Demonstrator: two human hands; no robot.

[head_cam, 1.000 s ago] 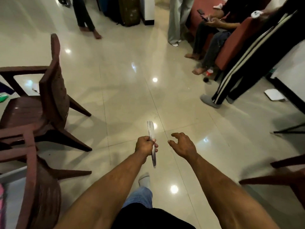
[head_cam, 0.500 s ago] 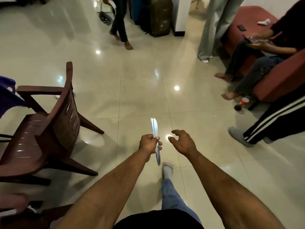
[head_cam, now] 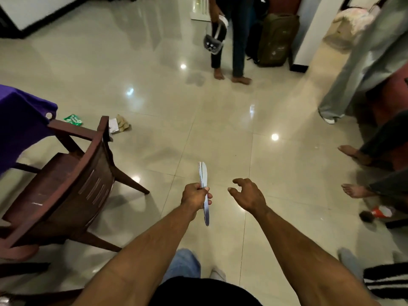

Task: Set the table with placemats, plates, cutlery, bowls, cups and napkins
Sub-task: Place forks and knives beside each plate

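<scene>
I see glossy cream tiled floor (head_cam: 154, 89) beneath both hands. Dark wooden chair (head_cam: 66, 195), slatted back, stands left of left hand; purple cloth (head_cam: 19, 120) beyond it. Left hand (head_cam: 194, 198) clenched round thin white plates (head_cam: 204, 191), stacked, held edge-on. Right hand (head_cam: 248, 195) just beside the plates, apart, fingers loosely curled, holding nothing.

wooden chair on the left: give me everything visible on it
The wooden chair is dark reddish-brown with a glossy finish. It has a curved backrest with vertical slots, a flat seat, armrests and splayed legs. It stands upright on the pale tiled floor at the left, its back turned toward the camera wearer and its seat facing a table under a purple cloth. One armrest reaches the hanging cloth; contact is unclear. Neither hand touches it.
</scene>
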